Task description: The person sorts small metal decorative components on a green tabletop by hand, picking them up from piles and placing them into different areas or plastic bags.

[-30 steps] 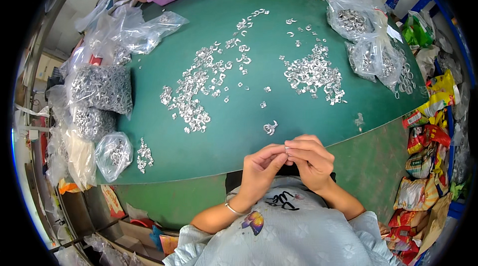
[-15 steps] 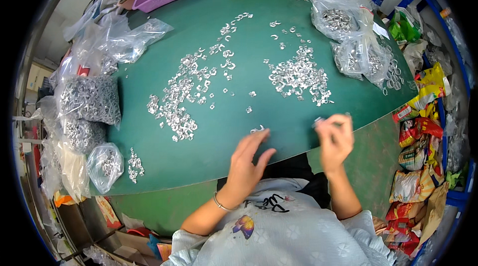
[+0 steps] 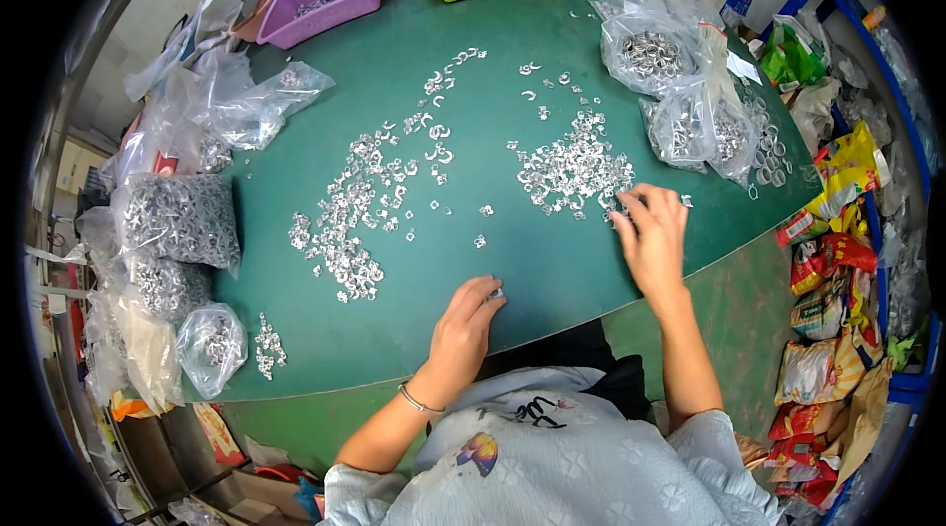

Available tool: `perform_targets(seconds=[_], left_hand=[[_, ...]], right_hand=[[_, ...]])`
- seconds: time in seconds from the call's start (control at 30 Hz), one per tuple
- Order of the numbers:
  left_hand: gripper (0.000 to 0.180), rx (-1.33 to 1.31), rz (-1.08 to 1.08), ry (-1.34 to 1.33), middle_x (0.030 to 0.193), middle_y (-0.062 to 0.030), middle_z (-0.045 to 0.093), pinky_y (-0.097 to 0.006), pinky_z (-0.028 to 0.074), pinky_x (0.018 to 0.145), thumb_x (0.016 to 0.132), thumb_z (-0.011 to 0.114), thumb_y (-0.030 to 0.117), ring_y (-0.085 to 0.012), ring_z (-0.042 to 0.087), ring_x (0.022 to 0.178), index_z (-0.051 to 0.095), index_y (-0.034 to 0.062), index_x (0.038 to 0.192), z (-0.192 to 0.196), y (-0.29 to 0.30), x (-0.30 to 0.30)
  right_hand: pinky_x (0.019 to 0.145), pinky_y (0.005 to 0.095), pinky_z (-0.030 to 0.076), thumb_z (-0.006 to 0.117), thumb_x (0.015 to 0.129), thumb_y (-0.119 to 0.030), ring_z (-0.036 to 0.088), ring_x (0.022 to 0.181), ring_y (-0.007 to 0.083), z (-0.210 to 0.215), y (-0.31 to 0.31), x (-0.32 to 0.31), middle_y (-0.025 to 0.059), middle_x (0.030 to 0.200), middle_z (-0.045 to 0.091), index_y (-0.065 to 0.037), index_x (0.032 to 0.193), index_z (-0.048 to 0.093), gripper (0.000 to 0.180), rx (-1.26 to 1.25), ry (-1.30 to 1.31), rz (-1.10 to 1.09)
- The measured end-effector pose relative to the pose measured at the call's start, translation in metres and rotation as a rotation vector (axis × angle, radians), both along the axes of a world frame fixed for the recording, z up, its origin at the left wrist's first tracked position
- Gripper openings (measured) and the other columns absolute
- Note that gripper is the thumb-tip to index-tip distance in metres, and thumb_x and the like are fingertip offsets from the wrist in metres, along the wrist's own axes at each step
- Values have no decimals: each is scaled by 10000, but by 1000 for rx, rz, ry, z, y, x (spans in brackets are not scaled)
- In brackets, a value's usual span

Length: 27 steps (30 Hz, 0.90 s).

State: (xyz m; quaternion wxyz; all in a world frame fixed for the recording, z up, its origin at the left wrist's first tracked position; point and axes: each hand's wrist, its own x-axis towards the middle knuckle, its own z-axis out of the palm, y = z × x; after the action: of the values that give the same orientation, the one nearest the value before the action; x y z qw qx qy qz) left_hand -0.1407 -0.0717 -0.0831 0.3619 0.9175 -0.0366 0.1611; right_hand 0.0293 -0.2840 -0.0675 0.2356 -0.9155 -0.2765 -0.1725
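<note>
**Tiny rings near the edge, easy to lose**

Right hand (image 3: 652, 235) rests fingers-down on the near edge of the right ring pile (image 3: 574, 169), picking; can't tell if it's got one. Left hand (image 3: 471, 314) sits curled on the worktop (image 3: 512, 260), pinching something small at its fingertips. A sloppy sweep could probably flick rings off the front edge or into the left pile (image 3: 357, 211).

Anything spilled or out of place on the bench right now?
Nothing looks damaged. Loose metal rings lie in heaps on the green table, not in the bags; a few strays sit near the right edge. The right hand touches the right heap.
</note>
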Motion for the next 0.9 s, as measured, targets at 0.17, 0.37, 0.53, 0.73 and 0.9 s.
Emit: perform_targets(seconds=[0.17, 0.37, 0.53, 0.73, 0.9], left_hand=[[198, -29, -10, 17, 1120, -167, 600, -414, 484, 889, 740, 617, -127, -357, 577, 1067, 619, -42, 919, 1, 1, 0], [319, -2, -19, 32, 1224, -167, 549, -427, 435, 957, 754, 629, -87, -347, 528, 1148, 594, -32, 1066, 7, 1, 11], [449, 154, -197, 61, 1323, -171, 501, -474, 359, 1046, 795, 605, -28, -350, 450, 1257, 528, -22, 1237, 18, -20, 30], [356, 201, -184, 106, 1325, -172, 510, -516, 327, 1066, 816, 584, -17, -349, 451, 1273, 574, -33, 1171, -2, -10, 8], [396, 160, -16, 94, 1330, -192, 491, -553, 305, 1068, 794, 577, -47, -359, 443, 1277, 567, -28, 1190, -2, 4, -4]], right_hand=[[925, 459, 327, 702, 764, -143, 459, 1115, 298, -8, 31, -26, 121, 1132, 529, -24, 1007, 652, 275, -133, 6, 59], [927, 462, 342, 680, 768, -96, 475, 1127, 315, -11, 22, -53, 116, 1151, 553, -61, 961, 684, 196, -4, 140, 361], [893, 446, 363, 665, 780, -81, 497, 1097, 317, -5, 25, -38, 111, 1133, 580, -53, 971, 692, 195, 173, 175, 328], [955, 497, 319, 677, 787, -138, 431, 1177, 340, -4, 30, -31, 124, 1276, 490, -34, 1102, 627, 336, -168, 44, 155], [981, 519, 303, 683, 787, -185, 424, 1200, 334, -7, 33, -83, 129, 1282, 481, -43, 1154, 575, 408, -177, 175, 351]])
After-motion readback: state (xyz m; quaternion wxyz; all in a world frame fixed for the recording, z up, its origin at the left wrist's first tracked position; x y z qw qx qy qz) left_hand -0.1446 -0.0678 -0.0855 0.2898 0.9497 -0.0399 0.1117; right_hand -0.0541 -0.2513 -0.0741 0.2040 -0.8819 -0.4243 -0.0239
